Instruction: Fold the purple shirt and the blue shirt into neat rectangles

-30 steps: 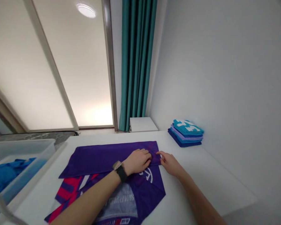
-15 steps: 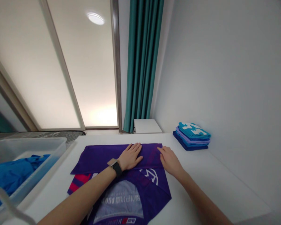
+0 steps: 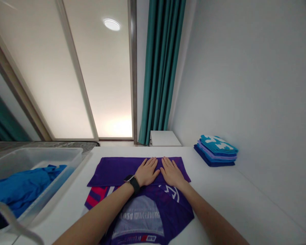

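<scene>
A purple T-shirt with red stripes and white print lies on the white table, its far part folded over toward me in a wide band. My left hand, a dark-strapped watch on its wrist, lies flat on the middle of that band. Beside it my right hand also lies flat on the band, fingers stretched forward. The two thumbs are close together. Below the fold, the grey inner back and neck label of the shirt face up, partly hidden by my forearms.
A stack of folded clothes in blue, teal and lilac stands at the right by the wall. On the left is a clear plastic bin holding blue clothing. A white cabinet stands beyond the table, near a green curtain.
My right hand has moved left from the shirt's right edge and opened from a bent-finger pose to lie flat beside the left. The band's right end now spreads out flat. The view has shifted slightly.
</scene>
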A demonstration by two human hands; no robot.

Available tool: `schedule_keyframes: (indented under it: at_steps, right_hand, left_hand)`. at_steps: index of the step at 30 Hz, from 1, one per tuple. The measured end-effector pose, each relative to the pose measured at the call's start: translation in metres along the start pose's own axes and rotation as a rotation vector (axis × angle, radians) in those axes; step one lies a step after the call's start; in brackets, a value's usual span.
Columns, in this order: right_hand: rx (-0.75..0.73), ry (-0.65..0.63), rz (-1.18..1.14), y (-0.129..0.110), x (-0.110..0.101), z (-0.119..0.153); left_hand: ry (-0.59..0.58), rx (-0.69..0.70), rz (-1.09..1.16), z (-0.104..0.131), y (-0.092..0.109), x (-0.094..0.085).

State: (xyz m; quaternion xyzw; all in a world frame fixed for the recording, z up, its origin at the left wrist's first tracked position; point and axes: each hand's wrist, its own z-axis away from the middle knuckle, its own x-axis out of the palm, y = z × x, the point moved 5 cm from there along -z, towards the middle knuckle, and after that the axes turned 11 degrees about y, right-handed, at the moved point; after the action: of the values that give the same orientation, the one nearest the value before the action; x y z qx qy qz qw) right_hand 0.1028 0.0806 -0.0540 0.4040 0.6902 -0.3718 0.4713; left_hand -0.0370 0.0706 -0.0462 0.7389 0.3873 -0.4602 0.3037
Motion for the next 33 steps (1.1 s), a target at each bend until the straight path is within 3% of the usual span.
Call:
schedule_keyframes:
  at_steps: [4, 9, 18, 25, 33]
  right_hand:
    - [-0.004, -0.043, 0.007, 0.008, -0.001, -0.003]
    - [-0.008, -0.07, 0.02, 0.012, 0.0, -0.005]
    - [0.018, -0.083, 0.042, 0.015, 0.005, -0.002]
    - [0.057, -0.064, 0.07, 0.02, 0.004, 0.0]
    - [0.278, -0.032, 0.141, 0.046, -0.004, 0.007]
  left_hand:
    - [-0.016, -0.051, -0.029, 0.011, -0.02, -0.01]
    - [-0.061, -0.137, -0.066, 0.031, -0.061, -0.026]
    - [0.0, -0.233, -0.164, 0.07, -0.117, -0.047]
    - [-0.016, -0.254, -0.177, 0.081, -0.13, -0.052]
    - [-0.025, -0.247, -0.179, 0.078, -0.13, -0.053]
